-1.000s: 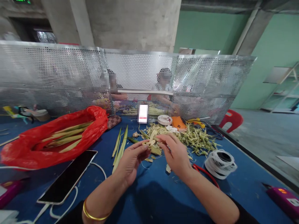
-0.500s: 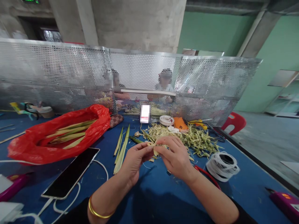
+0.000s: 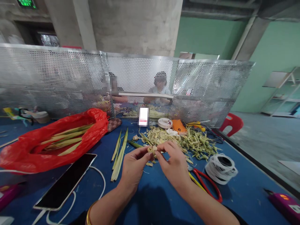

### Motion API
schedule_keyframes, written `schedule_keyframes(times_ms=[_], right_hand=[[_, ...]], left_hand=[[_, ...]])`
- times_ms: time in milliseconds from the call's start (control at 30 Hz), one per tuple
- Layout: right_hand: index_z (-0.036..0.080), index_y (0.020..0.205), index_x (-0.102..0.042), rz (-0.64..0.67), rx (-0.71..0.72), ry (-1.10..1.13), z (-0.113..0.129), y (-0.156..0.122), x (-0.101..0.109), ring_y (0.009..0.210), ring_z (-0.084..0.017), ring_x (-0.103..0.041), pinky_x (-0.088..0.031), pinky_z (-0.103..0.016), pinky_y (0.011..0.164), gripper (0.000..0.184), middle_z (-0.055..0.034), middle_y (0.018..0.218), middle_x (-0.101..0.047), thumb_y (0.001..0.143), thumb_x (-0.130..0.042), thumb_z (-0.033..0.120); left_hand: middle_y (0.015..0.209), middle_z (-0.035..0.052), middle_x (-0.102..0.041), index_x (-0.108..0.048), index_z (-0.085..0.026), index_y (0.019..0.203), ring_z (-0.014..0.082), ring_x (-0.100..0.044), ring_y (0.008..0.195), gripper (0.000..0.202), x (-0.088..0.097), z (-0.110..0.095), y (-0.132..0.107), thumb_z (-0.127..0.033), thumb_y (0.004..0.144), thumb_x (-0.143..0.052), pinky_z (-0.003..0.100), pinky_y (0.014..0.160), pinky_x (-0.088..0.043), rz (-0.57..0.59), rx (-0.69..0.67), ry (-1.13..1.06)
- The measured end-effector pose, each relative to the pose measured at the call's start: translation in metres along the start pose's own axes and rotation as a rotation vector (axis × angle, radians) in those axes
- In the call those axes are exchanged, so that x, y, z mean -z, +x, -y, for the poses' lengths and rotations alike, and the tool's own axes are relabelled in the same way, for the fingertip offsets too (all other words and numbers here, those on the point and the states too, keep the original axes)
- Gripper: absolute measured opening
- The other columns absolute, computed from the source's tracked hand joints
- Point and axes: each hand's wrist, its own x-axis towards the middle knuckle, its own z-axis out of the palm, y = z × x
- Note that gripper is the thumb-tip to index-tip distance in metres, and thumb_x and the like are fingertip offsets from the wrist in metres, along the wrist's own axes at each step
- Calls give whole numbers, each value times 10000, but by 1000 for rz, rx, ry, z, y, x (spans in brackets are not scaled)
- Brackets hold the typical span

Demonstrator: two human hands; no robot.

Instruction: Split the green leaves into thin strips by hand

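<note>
Between the fingertips of both hands is a small pale piece of folded leaf strip (image 3: 152, 150). My left hand (image 3: 134, 165) pinches it from the left, with thumb and forefinger together. From the right, my right hand (image 3: 173, 162) grips the same piece, its fingers bent. Just beyond the hands lies a heap of pale leaf scraps (image 3: 159, 135), with a pile of greener trimmed bits (image 3: 199, 142) to its right. Several long leaf strips (image 3: 120, 156) lie left of my left hand. Pliers with red handles (image 3: 211, 187) rest right of my right wrist.
A red plastic bag (image 3: 96, 137) of long leaves and a charging phone (image 3: 67, 181) lie left. At right stand a white spool (image 3: 221, 168) and a purple device (image 3: 284, 203). Behind are a tape roll (image 3: 165, 123), an orange packet (image 3: 179, 126) and a perforated metal screen (image 3: 133, 68); people sit beyond it.
Both hands have shifted slightly lower, and my right fingers have turned so the small leaf piece shows more. More of the pliers is visible. The whole view has shifted a little.
</note>
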Motion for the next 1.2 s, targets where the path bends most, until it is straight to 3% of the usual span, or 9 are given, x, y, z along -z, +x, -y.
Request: schedule_keyframes(times_ms=[133, 467, 800, 1200], right_hand=[[206, 667, -540, 19, -103, 89, -2, -2, -5, 679, -157, -538, -422, -264, 626, 128, 2, 680, -572, 777, -566, 145], [199, 719, -559, 58, -446, 306, 5, -4, -10, 597, -147, -544, -433, -256, 578, 35, 10, 640, -591, 748, -572, 212], [191, 653, -526, 63, -524, 333, 4, -6, -19, 563, -137, -511, -408, -236, 537, 89, 21, 594, -552, 733, -541, 227], [183, 677, -584, 68, -546, 452, 4, -7, -22, 574, -143, -546, -444, -242, 565, 95, 8, 611, -600, 745, -538, 230]], left_hand=[[596, -6, -643, -631, -147, 759, 132, -612, 588, 246, 3, 3, 4, -225, 578, -778, 240, 634, -492, -1, -16, -1], [750, 0, -619, -614, -154, 753, 117, -583, 694, 160, -1, 6, -2, -218, 653, -721, 247, 715, -495, 57, -10, -71], [692, 15, -637, -646, -149, 735, 154, -608, 663, 236, -1, 9, -1, -295, 592, -764, 288, 689, -515, 47, -12, -71], [696, -9, -625, -626, -140, 786, 138, -613, 685, 266, 0, 7, -1, -224, 586, -780, 284, 747, -514, 4, 6, -135]])
